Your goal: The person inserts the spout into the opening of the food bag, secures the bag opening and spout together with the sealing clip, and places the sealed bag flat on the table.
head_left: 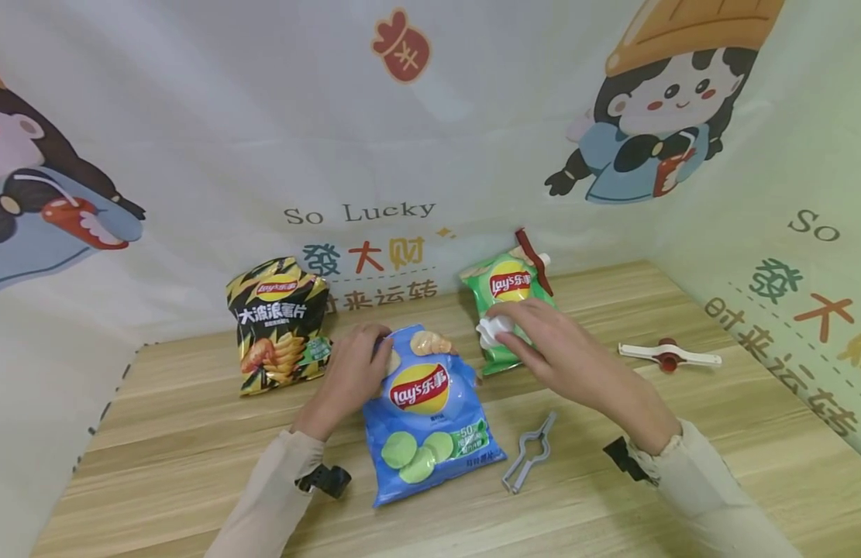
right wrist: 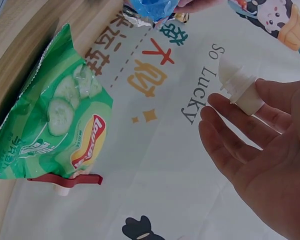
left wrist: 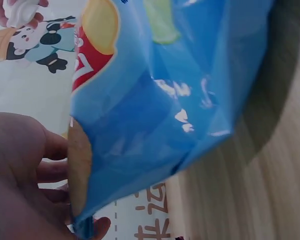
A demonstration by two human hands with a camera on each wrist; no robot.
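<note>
A blue Lay's chip bag (head_left: 430,418) lies front side up, printed with green slices. My left hand (head_left: 353,372) grips its top left corner; in the left wrist view, fingers of that hand (left wrist: 25,170) curl at the bag's top edge. Between the thumb and fingers of my right hand (head_left: 556,349) is a small white plastic cap-like piece (right wrist: 242,90), pinched above the table beside the green chip bag (head_left: 500,287). The right wrist view shows its ridged collar and pointed end. A grey bag clip (head_left: 531,453) lies open right of the blue bag.
A black chip bag (head_left: 277,325) leans at the back left. On the green bag's top sits a dark red clip (head_left: 535,262) with a white spout. Further right lies a white clip (head_left: 695,358) with a red round middle. A printed cloth wall (head_left: 500,155) stands behind the wooden table (head_left: 193,465).
</note>
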